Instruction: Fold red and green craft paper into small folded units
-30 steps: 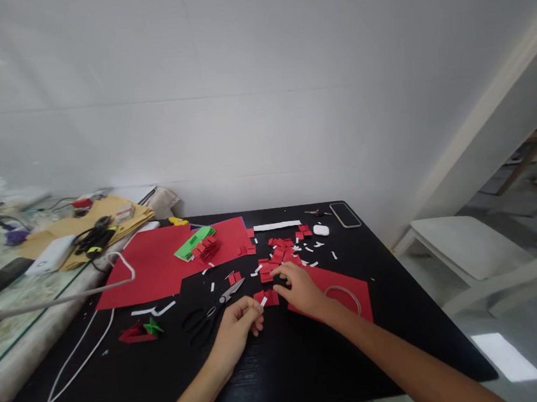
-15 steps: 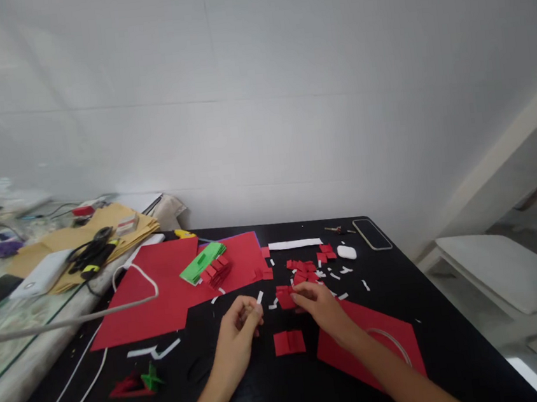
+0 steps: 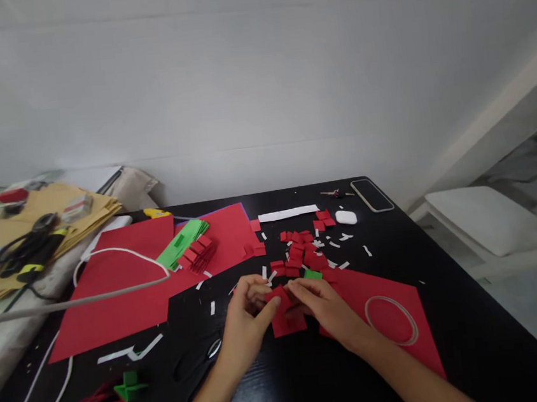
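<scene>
My left hand (image 3: 247,321) and my right hand (image 3: 320,304) meet over the black table (image 3: 455,335), both pinching a small folded red paper piece (image 3: 279,301) between their fingertips. Just below it another red folded piece (image 3: 288,323) lies on the table. Beyond my hands sits a heap of several small red folded pieces (image 3: 302,252), with a small green piece (image 3: 312,274) and white paper slivers among them.
Large red sheets (image 3: 128,286) lie at left with a green folded strip (image 3: 179,242) and a white cable (image 3: 91,296). A tape ring (image 3: 389,311) rests on a red sheet at right. Scissors (image 3: 196,362) lie by my left wrist. A phone (image 3: 368,195) and earbud case (image 3: 346,217) sit far right.
The view moved closer and lower. My right hand took a red piece from the heap and brought it toward my left hand; both hands now pinch it together.
</scene>
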Demonstrator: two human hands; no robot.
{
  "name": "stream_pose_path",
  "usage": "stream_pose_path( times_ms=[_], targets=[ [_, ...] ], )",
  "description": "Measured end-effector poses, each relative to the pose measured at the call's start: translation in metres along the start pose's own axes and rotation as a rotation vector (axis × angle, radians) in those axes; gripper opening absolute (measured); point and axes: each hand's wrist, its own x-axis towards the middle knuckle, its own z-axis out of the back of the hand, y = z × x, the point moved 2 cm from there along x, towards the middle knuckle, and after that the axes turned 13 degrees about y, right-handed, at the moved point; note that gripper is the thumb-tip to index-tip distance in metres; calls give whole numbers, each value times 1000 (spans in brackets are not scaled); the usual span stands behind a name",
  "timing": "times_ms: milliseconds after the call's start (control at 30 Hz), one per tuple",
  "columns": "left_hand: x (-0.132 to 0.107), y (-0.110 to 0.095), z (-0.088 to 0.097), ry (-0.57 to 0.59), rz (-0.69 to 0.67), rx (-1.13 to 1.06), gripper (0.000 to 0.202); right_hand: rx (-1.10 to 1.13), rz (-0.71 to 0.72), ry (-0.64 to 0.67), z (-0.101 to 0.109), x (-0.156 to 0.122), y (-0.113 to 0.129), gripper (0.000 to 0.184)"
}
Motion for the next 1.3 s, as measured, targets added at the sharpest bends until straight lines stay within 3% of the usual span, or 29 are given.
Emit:
stream_pose_path(
  times_ms=[200,467,567,800,1067,1300],
  targets=[
    [0,1,1,-11,27,-18,45,-192,55,49,0,0,-2,27],
    [-2,8,4,-19,23,75,37,-301,124,-41,0,-2,-8,14],
    [-4,5,0,-59,13,99,37,-279,143,-39,1,-4,-11,18],
    [-6,8,-12,17,31,14,35,-223,62,-156,13,-8,-24,41],
    [-8,17,-13,41,28,25,30,-320,45,-122,15,-11,-24,39],
    [-7,16,-10,-16,53,19,32,-288,39,-117,12,-9,-25,44]
  ],
)
